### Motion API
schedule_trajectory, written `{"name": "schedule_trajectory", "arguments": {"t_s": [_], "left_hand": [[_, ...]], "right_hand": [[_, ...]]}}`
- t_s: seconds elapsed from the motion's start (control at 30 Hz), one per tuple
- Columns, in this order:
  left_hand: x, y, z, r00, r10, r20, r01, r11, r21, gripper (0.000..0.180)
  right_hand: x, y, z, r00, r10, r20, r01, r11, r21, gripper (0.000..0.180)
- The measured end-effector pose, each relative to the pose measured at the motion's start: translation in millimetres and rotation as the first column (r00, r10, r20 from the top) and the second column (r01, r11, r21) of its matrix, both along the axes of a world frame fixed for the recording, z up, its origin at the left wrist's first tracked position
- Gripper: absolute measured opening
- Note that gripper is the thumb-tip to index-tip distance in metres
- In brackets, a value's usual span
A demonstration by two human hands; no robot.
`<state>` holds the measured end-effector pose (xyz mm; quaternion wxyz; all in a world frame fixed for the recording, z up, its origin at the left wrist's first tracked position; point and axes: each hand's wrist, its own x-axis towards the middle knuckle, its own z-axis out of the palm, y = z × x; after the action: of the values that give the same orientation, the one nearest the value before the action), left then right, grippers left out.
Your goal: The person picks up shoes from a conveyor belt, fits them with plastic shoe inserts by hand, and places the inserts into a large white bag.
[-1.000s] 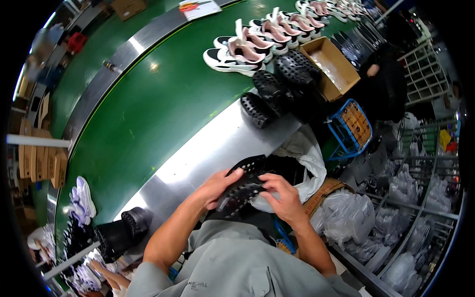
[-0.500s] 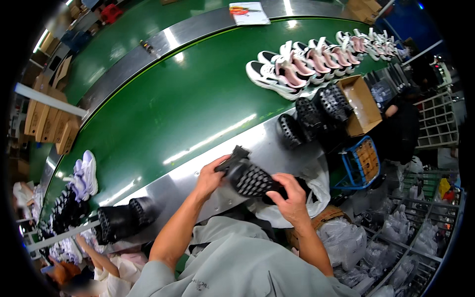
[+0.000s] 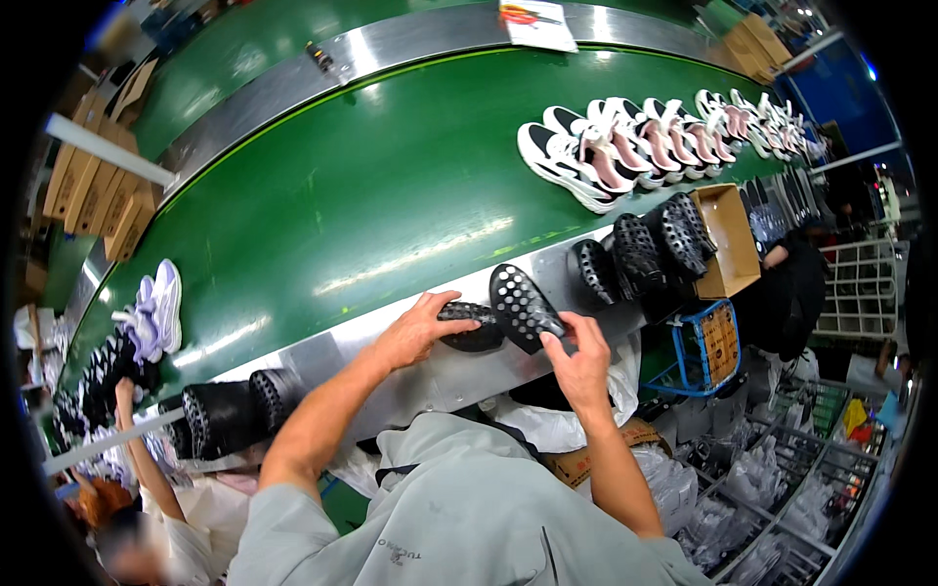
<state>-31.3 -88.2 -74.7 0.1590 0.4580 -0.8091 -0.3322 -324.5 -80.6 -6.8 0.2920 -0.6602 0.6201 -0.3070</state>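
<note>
Over the metal ledge [image 3: 422, 387], the right hand [image 3: 581, 361] pinches one dotted black shoe [image 3: 522, 305] by its end, the left hand [image 3: 412, 332] grips another black shoe [image 3: 475, 338]; both seem light, rubbery, best held by edges

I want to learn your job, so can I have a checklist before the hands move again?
1. Left hand on the bumpy black shoe: ok.
2. Right hand holding the black shoe with round pale dots: ok.
3. Those two shoes apart: cannot tell, they meet in this view.
4. Open brown cardboard box away from both hands: ok.
5. White-and-black sneakers with pink linings lined up on the flat green surface: ok.
</note>
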Motion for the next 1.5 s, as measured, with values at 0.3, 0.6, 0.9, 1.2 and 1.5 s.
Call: {"name": "schedule_trajectory", "arguments": {"t_s": [0.3, 0.6, 0.9, 1.2, 1.5], "left_hand": [[-6.8, 15.0, -7.0, 0.811, 0.579, 0.086, -0.583, 0.788, 0.197, 0.031], [-53.0, 53.0, -52.9, 0.192, 0.966, -0.171, -0.446, 0.241, 0.862, 0.020], [-53.6, 45.1, -50.9, -0.015, 0.894, -0.448, -0.084, 0.445, 0.892, 0.037], [-37.3, 113.6, 36.9, 0.353, 0.885, -0.305, -0.534, 0.458, 0.710, 0.051], [-54.1, 220.1, 85.2, 0.234, 0.919, -0.316, -0.967, 0.253, 0.021, 0.067]], "right_hand": [[12.0, 13.9, -86.7, 0.962, -0.076, 0.263, -0.024, 0.933, 0.358, 0.034], [15.1, 14.7, -56.1, 0.971, 0.235, 0.039, -0.238, 0.960, 0.145, 0.036], [31.5, 46.5, -65.5, 0.914, 0.370, -0.165, -0.357, 0.928, 0.103, 0.048], [66.1, 39.4, -29.5, 0.701, -0.137, 0.700, -0.499, 0.606, 0.619, 0.042], [134.4, 86.6, -7.0, 0.508, -0.197, 0.839, -0.707, 0.461, 0.537, 0.041]]}}
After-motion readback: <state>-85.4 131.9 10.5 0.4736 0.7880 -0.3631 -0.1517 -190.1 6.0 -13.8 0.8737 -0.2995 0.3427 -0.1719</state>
